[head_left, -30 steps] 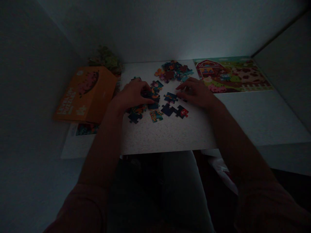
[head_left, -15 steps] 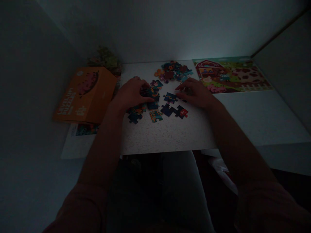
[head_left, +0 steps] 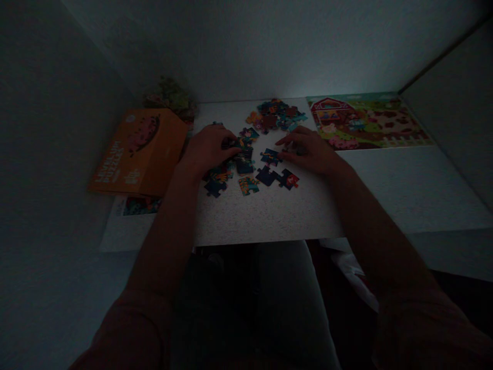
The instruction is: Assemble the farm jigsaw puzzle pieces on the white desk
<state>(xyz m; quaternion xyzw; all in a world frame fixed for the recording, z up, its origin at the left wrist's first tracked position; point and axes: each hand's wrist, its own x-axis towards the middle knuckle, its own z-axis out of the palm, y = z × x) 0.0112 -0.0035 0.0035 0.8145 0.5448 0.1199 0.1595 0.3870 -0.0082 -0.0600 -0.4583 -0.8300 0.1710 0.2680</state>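
Observation:
In the dim head view my left hand [head_left: 213,146] bends over a cluster of joined jigsaw pieces [head_left: 245,163], its thumb and forefinger closed around a dark puzzle piece there. Its palm side and the other fingers are hidden. My right hand [head_left: 308,149] hovers low with thumb and forefinger apart, the thumb tip at the right edge of a dark blue puzzle piece [head_left: 269,156]. Below lie two linked pieces, dark blue [head_left: 265,176] and red-marked [head_left: 288,179]. An orange-and-teal piece [head_left: 248,185] sits nearer me, and more pieces [head_left: 216,185] show beside my left wrist.
A heap of loose puzzle pieces [head_left: 279,115] lies at the back of the white table [head_left: 265,221]. To the right is a farm picture [head_left: 370,123]. An orange puzzle box [head_left: 134,151] stands at left, over a printed sheet [head_left: 140,205], with a greenish pile [head_left: 169,97] behind.
My left thumb has drawn slightly up, uncovering more of the dark pieces below it. My right hand has barely moved, and the loose pieces keep their arrangement. The whole view shifts slightly.

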